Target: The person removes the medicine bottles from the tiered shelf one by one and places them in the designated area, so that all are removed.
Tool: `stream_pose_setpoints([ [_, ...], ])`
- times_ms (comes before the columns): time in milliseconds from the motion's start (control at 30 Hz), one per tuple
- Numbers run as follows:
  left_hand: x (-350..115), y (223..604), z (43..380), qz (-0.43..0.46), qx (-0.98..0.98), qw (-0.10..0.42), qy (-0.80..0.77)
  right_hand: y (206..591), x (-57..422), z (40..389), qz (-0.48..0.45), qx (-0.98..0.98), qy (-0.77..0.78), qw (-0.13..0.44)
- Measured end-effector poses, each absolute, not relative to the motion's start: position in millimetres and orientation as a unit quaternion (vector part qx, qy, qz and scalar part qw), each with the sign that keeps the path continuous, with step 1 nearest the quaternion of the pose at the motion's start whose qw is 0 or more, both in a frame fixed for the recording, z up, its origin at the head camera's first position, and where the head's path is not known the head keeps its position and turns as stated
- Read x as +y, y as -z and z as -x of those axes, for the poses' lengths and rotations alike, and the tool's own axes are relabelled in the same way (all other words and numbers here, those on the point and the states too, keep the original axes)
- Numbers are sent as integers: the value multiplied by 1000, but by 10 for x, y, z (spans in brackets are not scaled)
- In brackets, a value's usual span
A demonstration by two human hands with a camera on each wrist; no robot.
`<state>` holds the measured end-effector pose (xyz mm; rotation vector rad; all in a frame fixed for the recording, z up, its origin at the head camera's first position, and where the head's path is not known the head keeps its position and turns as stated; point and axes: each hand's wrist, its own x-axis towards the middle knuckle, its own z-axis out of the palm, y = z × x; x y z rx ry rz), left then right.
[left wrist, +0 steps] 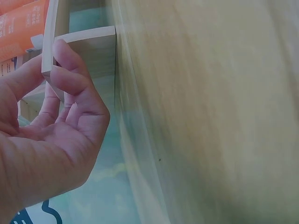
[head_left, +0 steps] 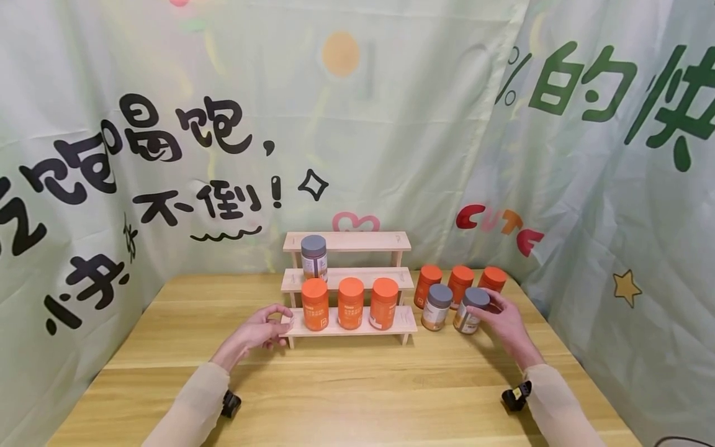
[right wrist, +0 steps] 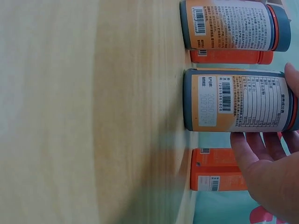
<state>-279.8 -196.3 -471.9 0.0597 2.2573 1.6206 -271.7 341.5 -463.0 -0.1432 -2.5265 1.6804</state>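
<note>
Nearest, two sleeves (head_left: pixel 190 391) reach in over the bench (head_left: pixel 357 397). The left grip (head_left: pixel 262 329) pinches the near left end of the stand's lowest step between thumb and fingers. The right grip (head_left: pixel 505 320) is closed about the upper part of a grey-capped jar (head_left: pixel 466 321) on the right of the bench, thumb on one side, fingers on the other; whether its base rests on the wood or just above it I cannot tell. The step in hand looks like taking hold of this jar while the stand is steadied; the next move probably calls for a firm hold and a straight, level lift clear of its neighbours. The jar is upright, cap up, long axis vertical, its printed table and barcode turned to the right wrist camera. Just beside it, on the stand's side, is a second jar (head_left: pixel 437 310), also upright. The stand (head_left: pixel 357 241) has three orange jars (head_left: pixel 350 305) along its lowest step. Behind the bench pair is a row of orange-lidded jars (head_left: pixel 460 284). Farther back, one grey-lidded jar (head_left: pixel 314 257) occupies the middle step's left part, before a printed cloth (head_left: pixel 391 124).
</note>
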Motion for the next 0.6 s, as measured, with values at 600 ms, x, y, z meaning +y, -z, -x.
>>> stream_pose_setpoints([
  [600, -1966, 4718, 2796, -18, 798, 180, -574, 4650, 3422, 2763, 47, -835, -546, 46],
])
